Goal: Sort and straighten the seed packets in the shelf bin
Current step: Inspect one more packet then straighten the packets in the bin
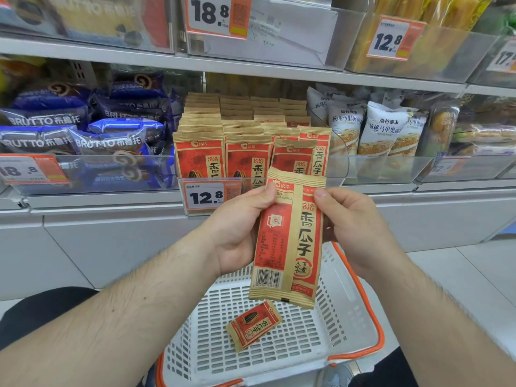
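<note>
Both hands, left hand (240,227) and right hand (360,227), grip one tall red-and-tan paper seed packet (289,238) upright before the clear plastic shelf bin (339,152), whose rows look mostly straightened, one small packet (254,325) left in the white basket (349,317).

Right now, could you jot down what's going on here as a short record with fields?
held item: seed packet, upright, back side showing
left hand: grips the packet's left edge
right hand: pinches its right edge
shelf bin: rows of matching packets standing upright
basket: white with orange rim, below the hands
in basket: one small packet, lying tilted
bin price tag: 12.8
</note>
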A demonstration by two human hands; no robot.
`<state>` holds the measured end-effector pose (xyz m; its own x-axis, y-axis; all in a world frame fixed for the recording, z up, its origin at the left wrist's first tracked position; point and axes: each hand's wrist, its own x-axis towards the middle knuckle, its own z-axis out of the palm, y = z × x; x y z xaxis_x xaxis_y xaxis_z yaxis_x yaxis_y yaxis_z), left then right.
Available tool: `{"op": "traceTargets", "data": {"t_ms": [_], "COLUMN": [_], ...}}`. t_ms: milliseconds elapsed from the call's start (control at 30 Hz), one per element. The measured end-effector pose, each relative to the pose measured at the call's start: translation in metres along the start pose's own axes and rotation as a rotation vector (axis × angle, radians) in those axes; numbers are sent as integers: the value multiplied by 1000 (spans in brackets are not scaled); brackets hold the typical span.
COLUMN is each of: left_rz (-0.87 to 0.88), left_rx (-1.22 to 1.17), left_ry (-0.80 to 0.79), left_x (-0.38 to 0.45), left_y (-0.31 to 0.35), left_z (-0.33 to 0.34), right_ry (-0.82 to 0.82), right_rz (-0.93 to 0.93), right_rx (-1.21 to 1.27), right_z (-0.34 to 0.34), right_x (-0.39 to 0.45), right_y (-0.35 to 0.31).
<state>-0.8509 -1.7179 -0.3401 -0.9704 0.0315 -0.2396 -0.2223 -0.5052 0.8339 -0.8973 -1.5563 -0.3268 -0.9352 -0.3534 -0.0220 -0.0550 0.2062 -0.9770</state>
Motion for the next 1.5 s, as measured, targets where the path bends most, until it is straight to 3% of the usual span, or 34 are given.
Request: {"op": "traceTargets", "data": {"t_ms": [167, 300, 600, 733, 833, 933, 1000, 1067, 1133, 1300, 1500], "left_rz": [-77, -154, -181, -125, -92, -39, -5, 12, 8, -3, -3], "left_rx": [-78, -77, 28, 299, 342, 360, 382, 378, 341, 250, 219], "left_ry": [135, 190, 193, 125, 116, 71, -10, -92, -145, -303, -301], "left_x": [6, 6, 6, 4, 4, 6, 5, 4, 3, 3, 4], "left_y": [2, 3, 0, -5, -9, -10, -10, -10, -11, -13, -15], "left_z": [-2, -3, -6, -7, -6, -9, -11, -12, -11, -11, -12], "right_ry": [-345, -424, -342, -108, -140, -207, -115, 22, 50, -81, -111], "right_rz": [135, 158, 142, 9, -72, -95, -108, -200, -250, -94, -95], "right_rx": [-136, -124, -152, -502, -687, -537, -390, -438, -446, -31, 8], "right_z": [-12, -16, -10, 6, 12, 8, 6, 9, 15, 19, 19], "right_x": [-1, -1, -8, -13, -17, -16, -13, -10, -10, -10, -10], "right_y": [5, 9, 1, 0, 1, 0, 1, 4, 4, -5, -5]}}
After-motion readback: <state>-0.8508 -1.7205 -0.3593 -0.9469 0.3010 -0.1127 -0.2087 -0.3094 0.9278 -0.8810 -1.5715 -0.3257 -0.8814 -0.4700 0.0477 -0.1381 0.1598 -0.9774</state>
